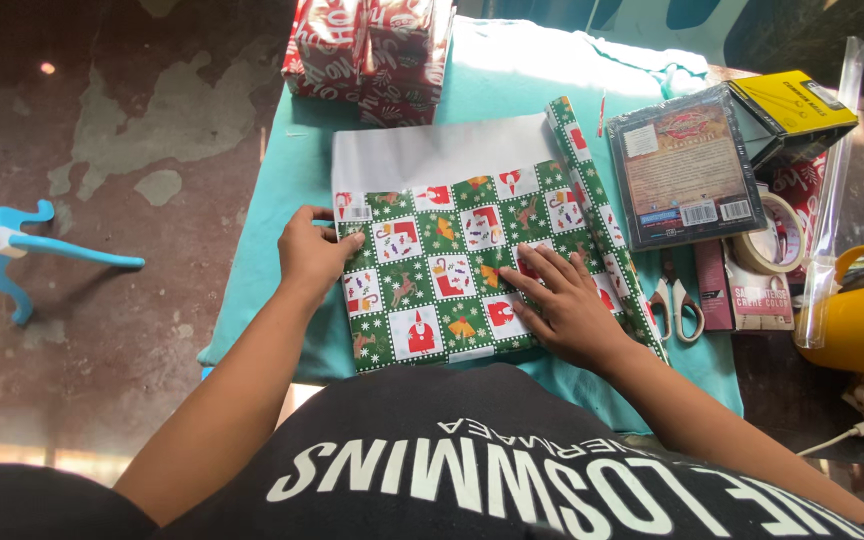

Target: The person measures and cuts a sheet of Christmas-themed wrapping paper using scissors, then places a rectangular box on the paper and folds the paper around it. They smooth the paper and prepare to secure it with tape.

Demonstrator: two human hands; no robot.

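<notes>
We are looking straight down at our own two hands, both on the green patterned wrapping paper point(452, 265), which is folded over something flat near the near edge of the worktop point(272, 270), on its teal cloth. Nearest to us, the right hand point(562, 305) lies flat on the paper, fingers spread and pointing away to the left, pressing the fold down; it grips nothing. The parcel sits directly under that palm and stretches leftward from it. The left hand point(312, 250) is at the parcel's left edge, fingers curled round the paper's border, pinching it there. So the parcel lies between the two hands, its long side running left to right across the worktop, with the left hand at the end and the right hand on top toward the right.

A little farther out, the white reverse of the paper point(422, 155) spreads toward the far edge, and the rest of the roll point(602, 215) runs diagonally along the right side of the parcel, just beside the right hand. Right of the roll sit scissors point(677, 305), a ring of tape point(772, 235) and a flat boxed case point(682, 170), well within the right hand's side. At the far edge stands a red wrapped gift point(367, 45). A yellow mug point(862, 310) waits at the right edge.
</notes>
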